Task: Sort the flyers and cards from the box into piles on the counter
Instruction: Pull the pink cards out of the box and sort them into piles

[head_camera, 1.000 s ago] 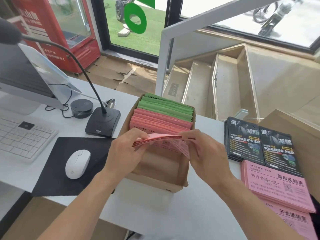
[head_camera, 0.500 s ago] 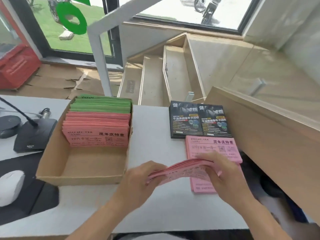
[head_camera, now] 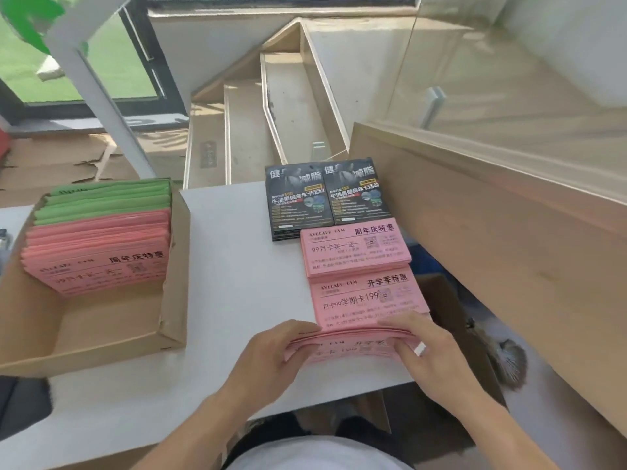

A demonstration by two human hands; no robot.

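Note:
A thin stack of pink flyers (head_camera: 353,347) is held low over the white counter (head_camera: 237,273), at the near end of a pink flyer pile (head_camera: 366,296). My left hand (head_camera: 271,357) grips the stack's left edge and my right hand (head_camera: 427,351) grips its right edge. Behind that pile lie another pink pile (head_camera: 356,247) and two black flyer piles (head_camera: 325,195). The cardboard box (head_camera: 173,283) on the left holds upright pink flyers (head_camera: 98,252) with green flyers (head_camera: 108,198) behind them.
A wooden counter wall (head_camera: 475,232) rises at the right. Steps (head_camera: 251,113) drop away beyond the counter's far edge. An open cardboard box (head_camera: 454,320) sits below the counter on the right. A black mouse pad corner (head_camera: 20,398) shows at the far left.
Both hands lifted the pink stack out of the box and carried it right to the pink piles. My view swung right with them.

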